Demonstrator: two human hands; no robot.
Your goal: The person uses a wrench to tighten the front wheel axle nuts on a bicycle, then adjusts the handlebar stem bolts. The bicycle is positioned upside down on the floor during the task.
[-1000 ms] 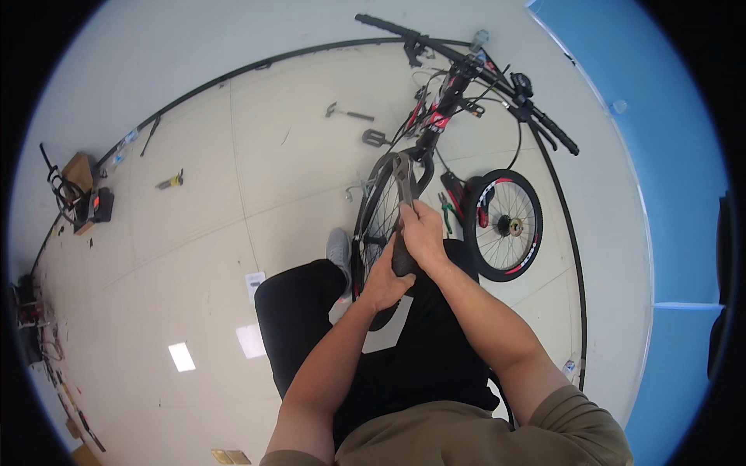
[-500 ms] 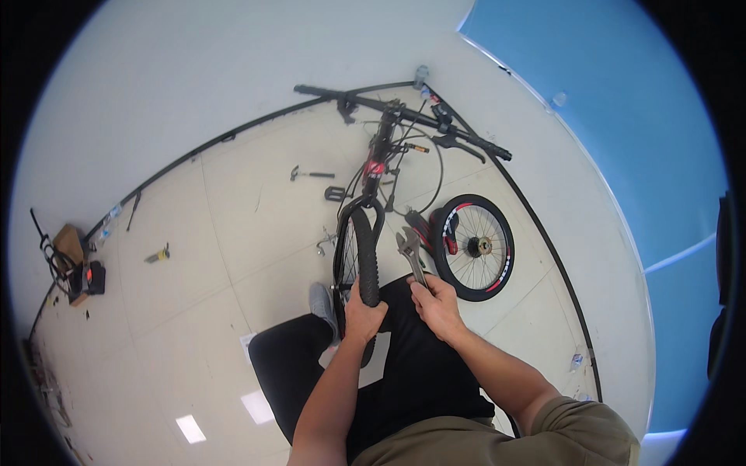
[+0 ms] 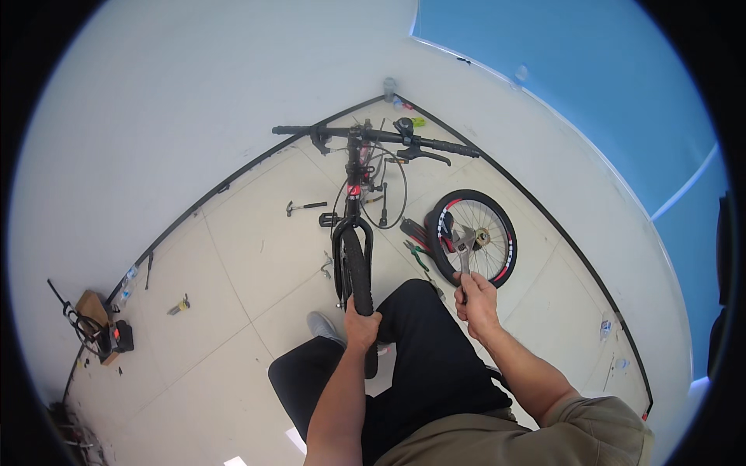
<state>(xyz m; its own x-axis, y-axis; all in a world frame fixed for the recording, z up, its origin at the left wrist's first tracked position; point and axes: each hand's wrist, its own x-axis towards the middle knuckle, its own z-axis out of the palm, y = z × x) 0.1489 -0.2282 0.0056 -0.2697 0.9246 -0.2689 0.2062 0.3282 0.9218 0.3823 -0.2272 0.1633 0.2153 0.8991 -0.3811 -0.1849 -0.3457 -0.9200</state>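
Note:
My left hand (image 3: 361,324) is closed round the tyre of the bicycle's front wheel (image 3: 357,264), which stands between my knees. The black bicycle fork (image 3: 367,230) straddles that wheel, and the handlebar (image 3: 373,134) lies beyond it, toward the room's corner. In my right hand (image 3: 477,304) is an adjustable wrench (image 3: 465,246), gripped by its handle with the jaws pointing away from me. From this view the wrench head overlaps a loose bicycle wheel (image 3: 509,256) with a red-and-white marked rim, lying on the floor to the right.
A hammer (image 3: 306,207) and a metal part (image 3: 327,265) lie left of the bicycle. Green-handled pliers (image 3: 417,255) are beside the loose wheel. Farther left sit a yellow-marked tool (image 3: 179,304) and a cardboard box (image 3: 92,307) with a black fork. Walls meet at the far corner.
My right hand has carried the wrench rightward, away from the front wheel and over toward the loose wheel. My left hand keeps its hold on the tyre. The handlebar sits more level in view.

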